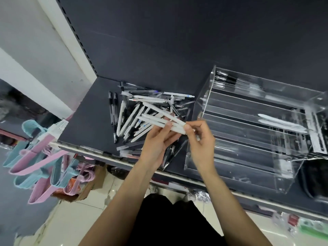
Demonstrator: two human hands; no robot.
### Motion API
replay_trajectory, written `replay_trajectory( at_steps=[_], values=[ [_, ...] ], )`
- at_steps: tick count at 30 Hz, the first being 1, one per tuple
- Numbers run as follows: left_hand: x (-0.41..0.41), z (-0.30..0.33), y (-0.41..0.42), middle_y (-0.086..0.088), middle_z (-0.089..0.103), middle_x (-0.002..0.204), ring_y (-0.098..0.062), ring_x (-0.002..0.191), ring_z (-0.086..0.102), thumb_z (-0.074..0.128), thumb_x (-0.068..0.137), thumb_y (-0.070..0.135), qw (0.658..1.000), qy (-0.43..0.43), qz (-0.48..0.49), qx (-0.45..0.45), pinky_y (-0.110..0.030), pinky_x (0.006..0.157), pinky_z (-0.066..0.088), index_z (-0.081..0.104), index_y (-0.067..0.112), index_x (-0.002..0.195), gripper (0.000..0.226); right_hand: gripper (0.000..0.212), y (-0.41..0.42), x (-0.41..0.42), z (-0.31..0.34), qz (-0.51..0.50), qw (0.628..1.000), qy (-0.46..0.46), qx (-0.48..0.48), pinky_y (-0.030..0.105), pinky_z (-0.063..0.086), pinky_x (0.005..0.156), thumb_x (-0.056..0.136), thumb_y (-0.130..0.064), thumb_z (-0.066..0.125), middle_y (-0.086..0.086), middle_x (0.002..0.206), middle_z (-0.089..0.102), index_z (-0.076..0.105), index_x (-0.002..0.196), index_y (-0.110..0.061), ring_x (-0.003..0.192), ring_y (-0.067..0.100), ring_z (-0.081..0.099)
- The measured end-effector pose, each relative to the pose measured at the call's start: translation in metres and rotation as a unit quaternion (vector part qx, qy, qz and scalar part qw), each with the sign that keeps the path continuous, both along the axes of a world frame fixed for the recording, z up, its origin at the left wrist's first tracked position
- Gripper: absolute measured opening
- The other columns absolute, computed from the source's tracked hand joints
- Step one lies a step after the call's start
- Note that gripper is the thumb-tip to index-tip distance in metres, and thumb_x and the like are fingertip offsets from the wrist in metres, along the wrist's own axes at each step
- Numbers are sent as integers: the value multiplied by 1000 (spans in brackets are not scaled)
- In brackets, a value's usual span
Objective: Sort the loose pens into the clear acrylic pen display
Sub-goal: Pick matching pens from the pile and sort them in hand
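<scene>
Hands meet above the front of the dark shelf. The left hand holds a small bundle of white pens across its long fingers, thumb curled on top. The right hand pinches the near end of one pen of this bundle between thumb and forefinger. Behind the hands lies the pile of loose pens — white ones and clear ones with black tips, crossed over each other. Just to the right stands the clear acrylic pen display, with a few pens already in its compartments. Pink and blue hangers hang at the left, below the shelf edge.
</scene>
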State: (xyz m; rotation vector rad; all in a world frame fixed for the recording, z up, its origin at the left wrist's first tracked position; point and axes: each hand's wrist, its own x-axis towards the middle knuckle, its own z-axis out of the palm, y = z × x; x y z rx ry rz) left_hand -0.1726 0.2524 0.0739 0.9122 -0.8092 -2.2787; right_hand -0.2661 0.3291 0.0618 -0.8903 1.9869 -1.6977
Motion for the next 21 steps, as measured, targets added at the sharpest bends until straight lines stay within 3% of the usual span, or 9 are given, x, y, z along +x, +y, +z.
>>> replay_trajectory(
  at_steps=[7, 11, 14, 16, 21],
  values=[
    [-18, 4, 12, -4, 71, 108, -19, 106, 66, 50, 95, 9, 998, -25, -40, -49, -27, 85, 55, 59, 8, 122, 29, 9, 33, -12, 2, -54, 996, -66, -3, 28, 57, 72, 94, -13, 53, -1, 87, 68, 53, 88, -20, 80, 16, 70],
    [-40, 5, 33, -1, 73, 99, -15, 100, 67, 56, 91, 5, 996, -44, -46, -69, -24, 78, 55, 65, 10, 108, 20, 11, 60, -35, 7, -34, 996, -78, 35, 35, 57, 76, 93, -10, 56, -5, 86, 69, 56, 88, -21, 80, 10, 69],
    [-61, 5, 55, 0, 74, 95, -15, 95, 69, 57, 90, 3, 994, -53, -48, -87, -23, 74, 55, 66, 9, 103, 17, 12, 85, -63, 18, -12, 997, -12, 77, 25, 53, 79, 90, -15, 61, -15, 91, 67, 59, 94, -26, 85, 2, 65],
    [-78, 6, 75, 2, 74, 92, -13, 91, 69, 58, 90, 2, 992, -63, -49, -101, -22, 72, 55, 68, 10, 100, 16, 16, 102, -84, 26, 4, 994, 70, 88, 19, 51, 79, 87, -20, 67, -12, 96, 67, 63, 102, -21, 87, 2, 64],
    [-125, 10, 128, -3, 74, 91, -17, 90, 70, 59, 90, 5, 986, -81, -60, -132, -26, 76, 55, 69, 8, 102, 16, 14, 147, -143, 44, 72, 970, 191, 133, 24, 52, 69, 84, -19, 70, -9, 81, 69, 71, 98, -16, 70, 4, 62]
  ],
)
